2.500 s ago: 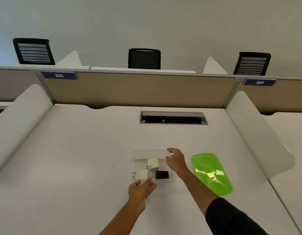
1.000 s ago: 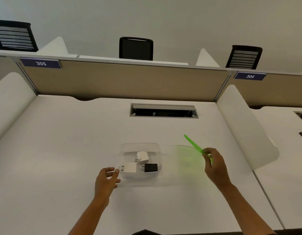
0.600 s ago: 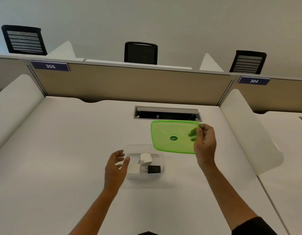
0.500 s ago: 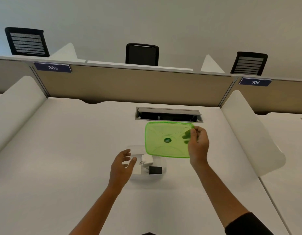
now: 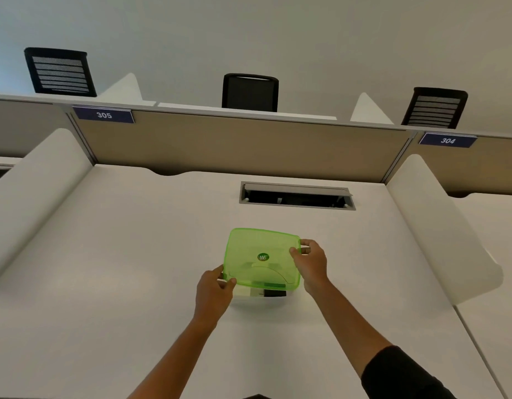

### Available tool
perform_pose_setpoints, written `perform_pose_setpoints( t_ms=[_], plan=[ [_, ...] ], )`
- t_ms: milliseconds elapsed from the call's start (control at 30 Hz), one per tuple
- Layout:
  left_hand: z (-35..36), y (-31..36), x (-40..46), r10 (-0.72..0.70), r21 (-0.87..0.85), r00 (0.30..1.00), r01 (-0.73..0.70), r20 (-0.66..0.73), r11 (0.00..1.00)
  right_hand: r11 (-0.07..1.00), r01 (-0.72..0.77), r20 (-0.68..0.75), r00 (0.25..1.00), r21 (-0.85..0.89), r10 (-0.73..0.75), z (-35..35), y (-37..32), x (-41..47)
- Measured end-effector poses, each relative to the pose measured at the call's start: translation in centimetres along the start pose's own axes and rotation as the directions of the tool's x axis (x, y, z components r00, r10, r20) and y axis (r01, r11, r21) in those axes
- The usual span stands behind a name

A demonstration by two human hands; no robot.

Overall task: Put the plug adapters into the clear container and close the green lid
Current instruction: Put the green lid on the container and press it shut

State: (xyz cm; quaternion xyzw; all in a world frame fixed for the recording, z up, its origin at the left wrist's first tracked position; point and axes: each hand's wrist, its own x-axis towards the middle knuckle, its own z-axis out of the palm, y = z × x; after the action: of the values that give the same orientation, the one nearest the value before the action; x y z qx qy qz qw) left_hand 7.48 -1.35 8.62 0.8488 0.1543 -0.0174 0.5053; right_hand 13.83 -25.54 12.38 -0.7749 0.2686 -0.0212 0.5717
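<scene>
— Biggest risk on the white desk (image 5: 134, 269)?
— Probably pushing the clear container (image 5: 260, 293) along the bare surface: nothing braces it, so a lopsided press could slide it away to the far side

— And with the green lid (image 5: 262, 259)?
— Hangs over the container, near edge lifted enough to show the plug adapters (image 5: 260, 292) underneath, a pale one to the left and a black one to the right. Not seated yet. Could land skewed and catch one corner only, or rest on an adapter if one stands too tall. Cannot tell the clearance from here

— Hands?
— Both reaching forward from the near side, arms converging. Left hand (image 5: 213, 289) narrowly pinched on the lid's near left corner, thumb on top. Right hand (image 5: 313, 264) clamped on the right edge toward the far corner, thumb over the top, fingers curled behind. Uneven grip heights, likely the cause of any tilt
</scene>
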Motion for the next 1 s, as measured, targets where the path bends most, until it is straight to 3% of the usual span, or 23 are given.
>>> perform_pose_setpoints(
  t_ms=[167,500,1000],
  plan=[
    [0.8,-0.2,-0.3,-0.004,0.09,1.0,0.002,0.019,0.996,0.981,0.022,0.022,1.0,-0.191,-0.018,0.0,1.2,-0.1],
    [1.0,-2.1,-1.2,-0.099,0.16,0.995,0.097,0.006,0.982,0.955,0.064,0.107,0.994,-0.29,-0.034,1.0,2.0,-0.4],
    [0.4,-2.2,1.2,-0.129,-0.054,0.989,0.133,0.072,0.99,0.948,0.061,0.144,0.989,-0.313,-0.016,1.0,1.3,0.1]
  ],
)
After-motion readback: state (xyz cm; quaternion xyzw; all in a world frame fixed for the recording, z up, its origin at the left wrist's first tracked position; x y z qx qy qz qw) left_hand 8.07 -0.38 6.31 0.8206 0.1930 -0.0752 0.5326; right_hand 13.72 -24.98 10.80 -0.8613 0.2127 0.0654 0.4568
